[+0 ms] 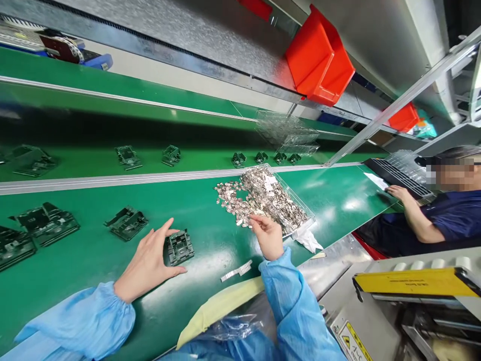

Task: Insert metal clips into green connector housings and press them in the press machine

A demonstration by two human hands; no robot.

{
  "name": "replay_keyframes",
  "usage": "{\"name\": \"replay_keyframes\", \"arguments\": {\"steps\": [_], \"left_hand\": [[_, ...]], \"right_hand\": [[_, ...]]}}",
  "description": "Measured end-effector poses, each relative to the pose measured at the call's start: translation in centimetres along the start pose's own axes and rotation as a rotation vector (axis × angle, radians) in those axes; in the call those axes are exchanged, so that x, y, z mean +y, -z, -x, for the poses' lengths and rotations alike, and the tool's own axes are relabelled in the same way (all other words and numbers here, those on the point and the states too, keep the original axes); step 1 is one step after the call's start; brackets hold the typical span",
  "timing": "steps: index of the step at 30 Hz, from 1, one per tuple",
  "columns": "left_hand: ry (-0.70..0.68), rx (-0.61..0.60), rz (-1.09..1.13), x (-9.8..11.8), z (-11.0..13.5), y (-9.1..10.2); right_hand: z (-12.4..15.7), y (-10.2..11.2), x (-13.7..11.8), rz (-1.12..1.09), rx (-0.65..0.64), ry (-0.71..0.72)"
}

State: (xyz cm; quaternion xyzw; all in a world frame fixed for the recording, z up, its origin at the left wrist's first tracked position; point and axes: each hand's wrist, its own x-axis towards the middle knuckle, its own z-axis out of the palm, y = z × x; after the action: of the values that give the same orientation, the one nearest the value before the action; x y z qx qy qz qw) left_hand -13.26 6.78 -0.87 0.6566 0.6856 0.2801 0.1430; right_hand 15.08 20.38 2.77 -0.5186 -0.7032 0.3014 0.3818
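Observation:
My left hand [150,258] is spread around a small green circuit board assembly [180,247] on the green bench. Its thumb and fingers are apart; whether a fingertip touches the board's edge I cannot tell. My right hand [268,234] is pinched at the near edge of a scatter of small silvery metal pieces [231,198], with what looks like one piece at its fingertips. Many more pieces fill a clear plastic tray [310,219] just beyond. Between my hands and nearer to me lies a short strip of white-silver pieces [236,271].
More board assemblies [127,222] lie to the left, and several [238,159] stand behind the metal rail [93,181]. Clear trays [287,133] are stacked at the back, under a red bin [319,60]. A co-worker [424,210] sits at right, near a yellow-topped machine [417,282].

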Motion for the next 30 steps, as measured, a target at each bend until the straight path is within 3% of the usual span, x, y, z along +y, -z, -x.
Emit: {"name": "replay_keyframes", "arguments": {"steps": [3,5,9,12,17,23,30], "left_hand": [[0.008,0.006,0.061,0.1,0.0,-0.2],[0.046,0.022,0.243,1.1,0.0,-0.6],[0.146,-0.019,0.795,4.9,0.1,-2.0],[0.162,-0.101,0.987,7.8,0.5,-2.8],[0.186,-0.219,1.076,9.6,1.2,-2.8],[0.173,-0.315,1.106,9.6,1.6,-2.4],[0.076,-0.384,0.989,9.1,2.0,-2.1]], "right_hand": [[2.5,0.7,-1.4,-0.14,-0.024,-0.005],[4.3,0.8,-2.4,-0.266,-0.058,-0.05],[7.9,0.1,-4.1,-0.369,-0.098,-0.154],[9.9,-1.0,-5.2,-0.28,-0.018,-0.098],[11.0,-1.9,-6.0,-0.176,0.018,-0.068],[11.2,-2.6,-6.3,-0.179,-0.039,-0.103],[11.6,-2.9,-6.5,-0.197,-0.001,-0.15]]}}
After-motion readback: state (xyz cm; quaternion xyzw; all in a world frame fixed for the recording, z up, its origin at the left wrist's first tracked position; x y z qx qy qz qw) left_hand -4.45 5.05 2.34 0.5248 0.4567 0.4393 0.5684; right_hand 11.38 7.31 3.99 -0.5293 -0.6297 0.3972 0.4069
